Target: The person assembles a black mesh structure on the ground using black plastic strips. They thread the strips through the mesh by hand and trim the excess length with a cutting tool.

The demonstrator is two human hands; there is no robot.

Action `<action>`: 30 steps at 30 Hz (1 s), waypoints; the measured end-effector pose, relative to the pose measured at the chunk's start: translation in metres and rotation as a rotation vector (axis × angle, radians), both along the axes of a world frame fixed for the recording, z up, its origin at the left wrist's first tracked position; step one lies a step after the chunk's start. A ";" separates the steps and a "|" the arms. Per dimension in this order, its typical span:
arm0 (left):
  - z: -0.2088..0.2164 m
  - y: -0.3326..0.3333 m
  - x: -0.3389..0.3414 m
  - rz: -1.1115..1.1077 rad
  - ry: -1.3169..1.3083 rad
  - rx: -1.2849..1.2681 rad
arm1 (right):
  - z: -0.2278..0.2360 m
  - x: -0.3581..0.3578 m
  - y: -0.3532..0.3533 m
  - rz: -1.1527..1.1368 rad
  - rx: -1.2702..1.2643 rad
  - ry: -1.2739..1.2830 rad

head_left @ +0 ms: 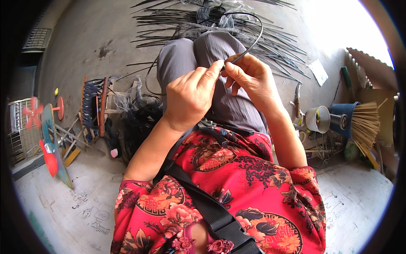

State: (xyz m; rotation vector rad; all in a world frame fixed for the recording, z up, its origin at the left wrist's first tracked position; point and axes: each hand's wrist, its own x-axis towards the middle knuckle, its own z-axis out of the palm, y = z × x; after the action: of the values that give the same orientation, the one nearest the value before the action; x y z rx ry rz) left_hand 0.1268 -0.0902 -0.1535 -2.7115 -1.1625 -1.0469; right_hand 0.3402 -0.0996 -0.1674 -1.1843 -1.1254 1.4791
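My left hand (190, 97) is closed, thumb and forefinger pinching a thin black flexible strip (261, 31) above my knees. My right hand (252, 80) pinches the same strip just beside the left fingertips; the exact spot between the fingers is too small to make out. From the right hand the strip arcs up and over toward the floor beyond my knees. Another black length (148, 80) curves down to the left of my legs. A tool with black handles (209, 125) lies on my lap. Many similar black strips (156, 31) are spread on the floor ahead.
To the right stand a pale can (317, 120) and a blue bucket (344, 120) full of wooden sticks (367, 120). A curved-handled tool (298, 99) and white paper (318, 72) lie nearby. At left are a small chair (103, 106) and a board with red wheels (55, 144).
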 end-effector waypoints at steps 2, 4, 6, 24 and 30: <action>-0.008 -0.003 0.005 -0.004 0.017 0.008 | -0.011 -0.002 -0.006 -0.051 -0.004 0.115; -0.014 -0.004 0.009 -0.021 0.014 0.007 | -0.025 0.002 -0.011 -0.051 0.007 0.150; -0.020 -0.004 0.012 -0.042 0.019 0.000 | -0.030 -0.001 -0.013 -0.134 0.049 0.221; -0.031 -0.013 0.039 0.033 -0.219 -0.597 | -0.087 -0.023 -0.022 -0.559 0.310 -0.049; -0.055 -0.008 0.068 -0.055 -0.494 -1.141 | -0.096 0.038 -0.037 -0.403 0.088 -0.055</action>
State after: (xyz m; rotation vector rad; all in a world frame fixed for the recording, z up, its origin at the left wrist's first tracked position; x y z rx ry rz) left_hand 0.1953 -0.0978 -0.2086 -3.3078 -2.3782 -1.4174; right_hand 0.3784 -0.1366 -0.2631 -1.3062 -0.9113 1.0849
